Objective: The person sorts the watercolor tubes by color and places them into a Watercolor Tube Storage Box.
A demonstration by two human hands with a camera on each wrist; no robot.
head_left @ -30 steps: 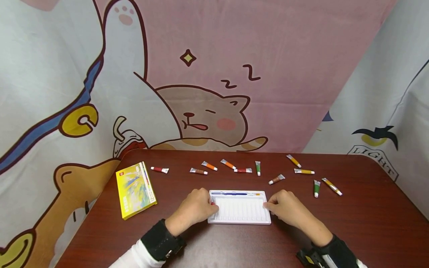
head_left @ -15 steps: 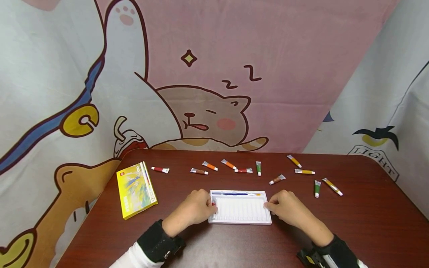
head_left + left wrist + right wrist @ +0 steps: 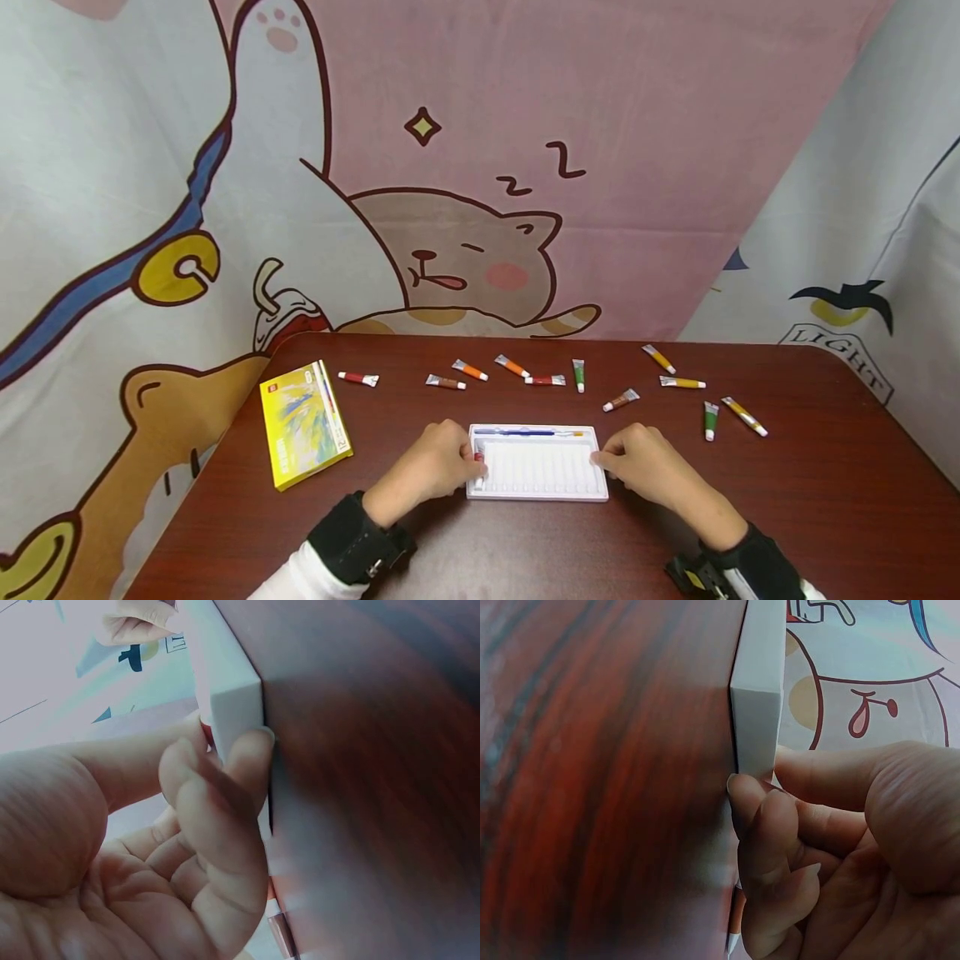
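White tray (image 3: 537, 473) lies on the dark red-brown table (image 3: 525, 554) between the fingers of both hands, its long side running from one set of fingertips to the other. The left hand (image 3: 438, 457) pinches the tray's left end: its thumb reaches over the rim, and a fingertip rests low against the outer side wall, as the left wrist view shows. Just beside that thumb, in the compartment at the left end, sits a red tube (image 3: 479, 457), partly hidden by the hand; whether the thumb presses on it I cannot tell. The right hand (image 3: 643, 465) pinches the opposite end, thumb at the upper edge and fingertips low on the outer wall, its other fingers curled in beneath. Beyond both sets of fingers, along the tray's far side, a blue-handled brush (image 3: 525, 432) lies in its slot. Farther out past the left fingers are a yellow box (image 3: 306, 425) and another red tube (image 3: 357, 379). Ahead of the fingers, well apart from them, lie scattered brown, orange, red and green tubes, among them an orange tube (image 3: 469, 370). Beyond the right fingers, off to their right, lie yellow and ochre tubes and a green tube (image 3: 710, 422).
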